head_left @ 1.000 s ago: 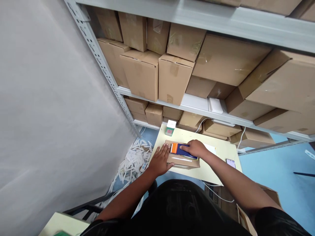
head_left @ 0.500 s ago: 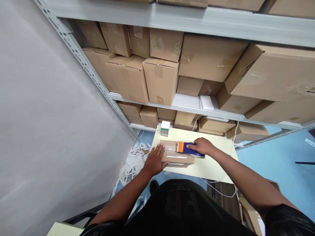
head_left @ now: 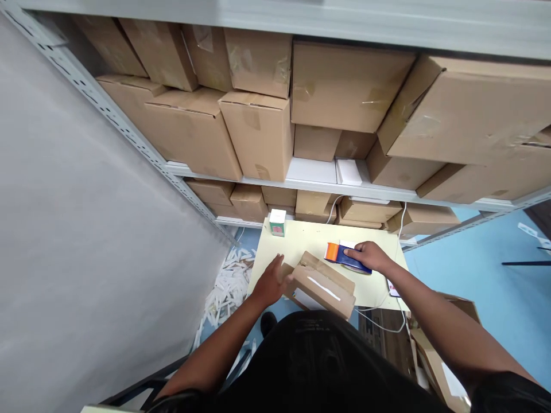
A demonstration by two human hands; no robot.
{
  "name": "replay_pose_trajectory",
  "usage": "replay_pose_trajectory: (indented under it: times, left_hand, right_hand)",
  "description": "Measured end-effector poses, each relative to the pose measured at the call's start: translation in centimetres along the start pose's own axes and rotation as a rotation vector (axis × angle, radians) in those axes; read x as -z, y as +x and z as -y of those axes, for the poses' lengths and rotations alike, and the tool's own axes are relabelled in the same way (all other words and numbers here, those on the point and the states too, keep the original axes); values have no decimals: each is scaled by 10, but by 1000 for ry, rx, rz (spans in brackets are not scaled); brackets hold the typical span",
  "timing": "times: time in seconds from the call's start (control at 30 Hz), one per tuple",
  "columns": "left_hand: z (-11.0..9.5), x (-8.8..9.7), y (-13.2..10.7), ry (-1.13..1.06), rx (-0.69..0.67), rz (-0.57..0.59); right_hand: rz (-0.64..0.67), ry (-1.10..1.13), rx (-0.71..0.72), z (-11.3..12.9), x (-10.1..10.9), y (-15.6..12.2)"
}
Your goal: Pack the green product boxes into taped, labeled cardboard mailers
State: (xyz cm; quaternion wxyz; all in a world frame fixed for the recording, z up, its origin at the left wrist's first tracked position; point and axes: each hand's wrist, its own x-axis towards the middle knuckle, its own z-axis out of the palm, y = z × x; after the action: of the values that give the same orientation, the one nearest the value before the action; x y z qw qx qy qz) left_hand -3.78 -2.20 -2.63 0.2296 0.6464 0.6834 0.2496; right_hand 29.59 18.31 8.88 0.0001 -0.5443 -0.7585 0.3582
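Note:
A small brown cardboard box (head_left: pixel 323 288) lies tilted at the near edge of a pale yellow table (head_left: pixel 301 238), its taped face turned toward me. My left hand (head_left: pixel 272 280) grips the box's left end, fingers curled round it. My right hand (head_left: pixel 371 256) rests farther back on the table, closed on a blue and orange tape dispenser (head_left: pixel 342 256) that sits apart from the box.
A small white and green box (head_left: pixel 278 222) stands at the table's far left corner. Grey metal shelving (head_left: pixel 314 171) stacked with cardboard cartons rises behind. White paper strips (head_left: pixel 228 282) litter the blue floor on the left. An open carton (head_left: pixel 443 350) sits at the lower right, a grey wall to the left.
The tape dispenser slid right, off the box and onto the table. My left hand has lifted and turned the box toward me. The camera has tilted.

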Motion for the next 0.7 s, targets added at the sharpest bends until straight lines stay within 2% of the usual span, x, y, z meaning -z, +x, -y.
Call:
replay_pose_trajectory:
  times: [0.1, 0.23, 0.33, 0.43, 0.57, 0.7]
  left_hand:
    - [-21, -7, 30, -46, -37, 15]
    - [-30, -18, 59, -83, 30, 136]
    - [-28, -24, 66, -107, 24, 182]
    - [-28, -26, 68, -151, -13, 216]
    - [-30, -20, 76, -162, -51, 279]
    - [-31, -10, 86, -101, -146, 356]
  right_hand:
    - [18, 15, -13, -4, -4, 1]
    - [19, 37, -22, -13, -4, -1]
    - [19, 86, -27, -10, 0, -1]
    - [24, 117, 2, 3, 6, 0]
    - [44, 100, 50, 24, 12, 3]
    - [53, 96, 49, 32, 16, 8]
